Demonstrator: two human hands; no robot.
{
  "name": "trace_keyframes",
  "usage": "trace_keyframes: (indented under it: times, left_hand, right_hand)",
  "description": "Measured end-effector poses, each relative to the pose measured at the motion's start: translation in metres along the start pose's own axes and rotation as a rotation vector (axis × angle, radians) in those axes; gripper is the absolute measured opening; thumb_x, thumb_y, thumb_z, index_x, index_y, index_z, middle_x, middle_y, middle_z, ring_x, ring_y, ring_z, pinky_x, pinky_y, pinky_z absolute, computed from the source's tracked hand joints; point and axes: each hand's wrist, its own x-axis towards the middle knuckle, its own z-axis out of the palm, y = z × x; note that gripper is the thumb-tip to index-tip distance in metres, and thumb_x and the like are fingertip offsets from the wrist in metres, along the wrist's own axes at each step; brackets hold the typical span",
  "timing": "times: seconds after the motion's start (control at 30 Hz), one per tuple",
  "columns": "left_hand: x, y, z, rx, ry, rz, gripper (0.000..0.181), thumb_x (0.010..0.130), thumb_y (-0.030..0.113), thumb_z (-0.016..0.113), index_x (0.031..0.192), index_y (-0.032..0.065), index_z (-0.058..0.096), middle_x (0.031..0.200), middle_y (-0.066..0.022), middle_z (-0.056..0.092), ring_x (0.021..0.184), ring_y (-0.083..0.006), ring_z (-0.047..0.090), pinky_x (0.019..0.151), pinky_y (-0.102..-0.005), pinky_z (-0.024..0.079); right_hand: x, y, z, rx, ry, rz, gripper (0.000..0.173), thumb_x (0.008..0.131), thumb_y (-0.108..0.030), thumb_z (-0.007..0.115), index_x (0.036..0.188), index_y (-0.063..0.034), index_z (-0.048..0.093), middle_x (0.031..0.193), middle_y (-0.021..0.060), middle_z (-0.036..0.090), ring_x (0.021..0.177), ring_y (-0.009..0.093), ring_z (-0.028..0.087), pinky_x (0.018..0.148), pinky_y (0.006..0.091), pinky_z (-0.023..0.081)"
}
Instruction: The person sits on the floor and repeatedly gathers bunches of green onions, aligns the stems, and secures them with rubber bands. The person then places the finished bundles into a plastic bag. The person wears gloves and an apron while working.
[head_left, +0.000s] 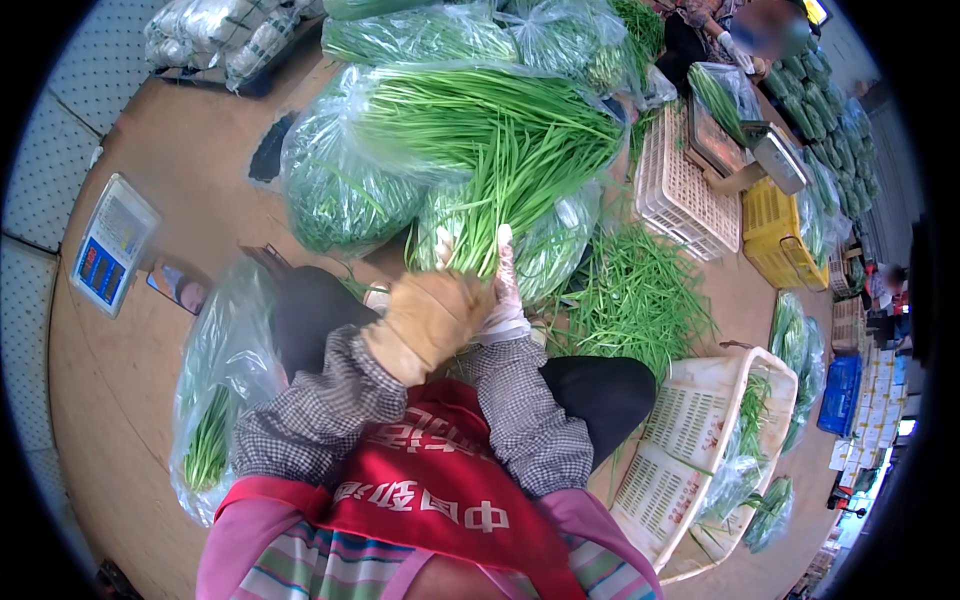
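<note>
Long green leafy stalks, like garlic chives, form a bunch (487, 202) upright before me. My right hand (506, 289), in a thin pale glove, holds the bunch near its lower end. My left hand (431, 319), in a tan work glove, is at the base of the bunch; its fingers are blurred and partly hidden, so its grip is unclear. Behind the bunch lies a large clear plastic bag of the same stalks (465, 105). A heap of loose green leaves (637, 292) lies on the floor to the right.
A digital scale (112, 244) and a phone (178, 286) are at left, near a partly filled plastic bag (225, 390). A white crate (675, 450) lies at lower right. Another crate (675, 180) and a yellow crate (772, 232) stand farther back, near a gloved co-worker (735, 52).
</note>
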Motion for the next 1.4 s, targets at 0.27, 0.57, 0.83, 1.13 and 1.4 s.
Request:
trace_keyframes:
  times: [0.27,0.57,0.83,1.13,1.4]
  left_hand:
    - [0.071,-0.024,0.033,-0.314,-0.186,-0.215,0.041,0.086,0.005,0.054,0.126,-0.002,0.047,0.112,-0.02,0.06,0.097,-0.0305,0.062,0.084,-0.0388,0.051]
    - [-0.005,0.0,0.05,-0.31,0.424,0.123,0.029,0.079,0.004,0.057,0.107,0.0012,0.06,0.102,-0.0163,0.063,0.087,-0.0326,0.061,0.08,-0.0383,0.05]
    - [0.023,-0.017,0.045,-2.222,-0.031,-0.179,0.054,0.09,0.047,0.052,0.112,-0.0021,0.056,0.104,-0.0146,0.064,0.106,-0.0241,0.056,0.096,-0.0371,0.043]
    - [0.036,-0.01,0.086,-3.052,-0.576,0.392,0.109,0.072,0.069,0.058,0.142,-0.0046,0.018,0.1,-0.0117,0.062,0.046,-0.0117,0.053,0.04,-0.0262,0.045]
    - [0.04,-0.015,0.114,-2.802,-0.025,0.124,0.115,0.06,0.08,0.057,0.14,0.0014,0.029,0.138,-0.0297,0.034,0.124,-0.0426,0.042,0.1,-0.0554,0.039]
  right_hand:
    - [-0.004,-0.004,0.012,-0.238,0.256,-0.132,0.066,0.092,-0.05,0.048,0.139,-0.0065,0.035,0.141,0.0093,0.04,0.125,0.028,0.042,0.105,0.0403,0.037]
    - [-0.026,-0.034,-0.013,-0.545,0.089,-0.29,0.038,0.087,-0.02,0.057,0.116,0.0033,0.056,0.095,0.0082,0.063,0.084,0.018,0.061,0.078,0.0298,0.052]
    - [-0.11,-0.042,0.083,-0.719,-0.172,-0.177,0.06,0.083,-0.021,0.06,0.128,0.0132,0.039,0.071,0.0062,0.056,0.06,0.01,0.051,0.055,0.0226,0.045]
    - [-0.057,-0.017,0.041,-0.584,0.016,0.096,0.077,0.092,-0.054,0.038,0.131,0.0123,0.035,0.117,0.0278,0.055,0.093,0.035,0.064,0.076,0.0393,0.057]
    - [-0.098,-0.056,-0.01,-1.494,0.341,-0.203,0.065,0.092,-0.055,0.042,0.121,0.0016,0.052,0.113,0.0146,0.059,0.101,0.024,0.059,0.078,0.034,0.051]
